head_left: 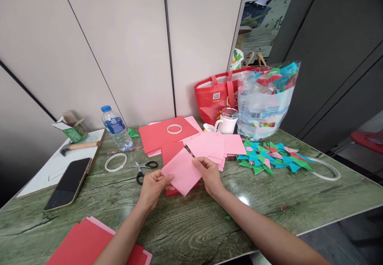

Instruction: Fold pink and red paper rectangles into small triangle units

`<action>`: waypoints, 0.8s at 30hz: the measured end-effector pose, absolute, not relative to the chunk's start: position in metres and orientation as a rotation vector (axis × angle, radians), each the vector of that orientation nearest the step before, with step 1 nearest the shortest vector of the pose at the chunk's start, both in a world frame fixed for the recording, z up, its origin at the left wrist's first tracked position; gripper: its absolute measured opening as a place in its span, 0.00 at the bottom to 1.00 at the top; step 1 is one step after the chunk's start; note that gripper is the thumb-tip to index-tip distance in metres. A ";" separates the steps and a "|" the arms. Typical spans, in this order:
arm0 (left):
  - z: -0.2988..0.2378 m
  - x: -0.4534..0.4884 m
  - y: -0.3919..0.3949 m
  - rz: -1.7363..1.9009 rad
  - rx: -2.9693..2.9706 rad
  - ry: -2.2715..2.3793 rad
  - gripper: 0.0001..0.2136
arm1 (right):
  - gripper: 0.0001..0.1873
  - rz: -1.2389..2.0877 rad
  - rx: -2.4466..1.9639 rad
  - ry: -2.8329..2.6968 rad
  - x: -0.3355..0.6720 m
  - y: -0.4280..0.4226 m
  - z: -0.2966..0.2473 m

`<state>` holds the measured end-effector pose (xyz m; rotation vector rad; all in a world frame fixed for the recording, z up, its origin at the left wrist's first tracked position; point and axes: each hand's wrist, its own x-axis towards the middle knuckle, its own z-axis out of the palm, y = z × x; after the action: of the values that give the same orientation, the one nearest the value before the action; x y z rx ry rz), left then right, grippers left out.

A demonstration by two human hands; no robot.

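Both my hands hold one square sheet of pink paper just above the green table. My left hand pinches its lower left corner, fingers closed on the edge. My right hand grips its right corner between thumb and fingers. Under the sheet lies a red sheet, and behind it a spread of pink sheets and a stack of red sheets.
Scissors, a tape ring, a water bottle, a phone and a hammer lie left. A white mug, red bag, plastic bag and several folded paper triangles sit right. Red sheets lie near me.
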<state>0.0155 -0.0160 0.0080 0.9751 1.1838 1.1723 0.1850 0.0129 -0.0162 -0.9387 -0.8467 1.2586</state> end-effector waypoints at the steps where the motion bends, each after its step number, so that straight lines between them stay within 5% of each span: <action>1: 0.007 0.015 -0.016 1.175 0.980 1.183 0.16 | 0.12 1.258 -0.939 -0.851 0.185 0.013 -0.016; 24: 0.010 0.012 -0.016 1.232 1.025 1.155 0.11 | 0.11 1.204 -0.947 -0.916 0.186 0.012 -0.015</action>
<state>0.0118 -0.0163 0.0103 1.0250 1.1548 1.2322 0.1863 0.0121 -0.0146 -0.9466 -0.9163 1.2035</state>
